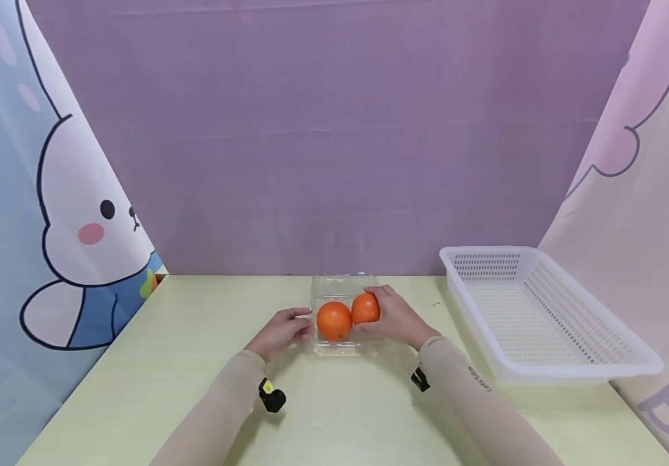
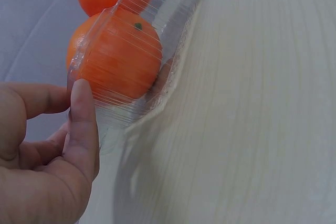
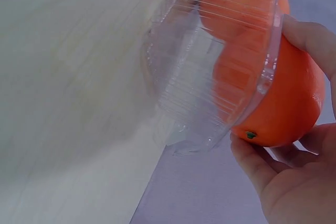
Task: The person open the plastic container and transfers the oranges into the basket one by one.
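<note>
I'm watching the R orange (image 1: 366, 308) sitting at the right end of the clear plastic box (image 1: 337, 349), right beside the L orange (image 1: 334, 321); whether it's bearing on the box floor I can't tell. The box is resting near the far edge of the desk (image 1: 334, 414), approx. midway betw. the far corners, w/ what looks like its lid (image 1: 341, 285) standing open behind. The right hand (image 1: 395, 317) is holding the R orange, thumb and fingers spread round it; the left hand (image 1: 284, 331) is pinching the box rim at the left end.

Risk-wise, I'm reckoning the walls are thin, so a hard L pinch could be buckling them. If that pinch is slackening while the right hand is pushing sideways, the light box could be skidding or tipping. The skin's looking smooth, so a loose grip could be letting the R orange roll to the desk's right edge.

View-wise, only the head cam is showing me the white basket (image 1: 579, 373) lying along the desk's right edge, plus the lid. The L wrist cam is giving me thumb and finger meeting on the rim, and the R wrist cam the R orange's green stem near a fingertip; head cam's hiding that stem.
</note>
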{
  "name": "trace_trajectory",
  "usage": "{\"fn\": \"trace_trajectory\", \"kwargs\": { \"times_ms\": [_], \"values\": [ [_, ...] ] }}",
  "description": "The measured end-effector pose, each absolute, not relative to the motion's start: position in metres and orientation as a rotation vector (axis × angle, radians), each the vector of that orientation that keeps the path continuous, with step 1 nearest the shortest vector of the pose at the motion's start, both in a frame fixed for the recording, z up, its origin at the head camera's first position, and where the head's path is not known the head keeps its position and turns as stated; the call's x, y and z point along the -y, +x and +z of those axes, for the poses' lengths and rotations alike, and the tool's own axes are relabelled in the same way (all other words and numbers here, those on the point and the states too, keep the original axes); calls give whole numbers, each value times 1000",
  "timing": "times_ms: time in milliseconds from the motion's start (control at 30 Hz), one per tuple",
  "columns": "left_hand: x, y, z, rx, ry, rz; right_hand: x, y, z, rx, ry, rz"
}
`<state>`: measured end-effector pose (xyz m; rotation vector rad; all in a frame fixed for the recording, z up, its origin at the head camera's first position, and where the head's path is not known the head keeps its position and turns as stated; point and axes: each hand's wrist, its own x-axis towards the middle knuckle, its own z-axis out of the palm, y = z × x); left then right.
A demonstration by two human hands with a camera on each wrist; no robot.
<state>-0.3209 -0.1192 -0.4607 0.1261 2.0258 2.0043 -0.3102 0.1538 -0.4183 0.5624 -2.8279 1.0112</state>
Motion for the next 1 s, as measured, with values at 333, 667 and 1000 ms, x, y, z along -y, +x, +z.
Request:
{"fn": "trace_trajectory", "kwargs": {
  "times_ms": [333,667,1000],
  "values": [
    [118,-321,-461,-2023,129,2023,-155,-309,-414,2782,610,975],
    [118,-322,-461,-2016,132,2027,-157,-309,-411,2792,606,985],
    [119,-321,-461,-2013,152,2019,-160,-309,-409,2773,615,980]
  ]
}}
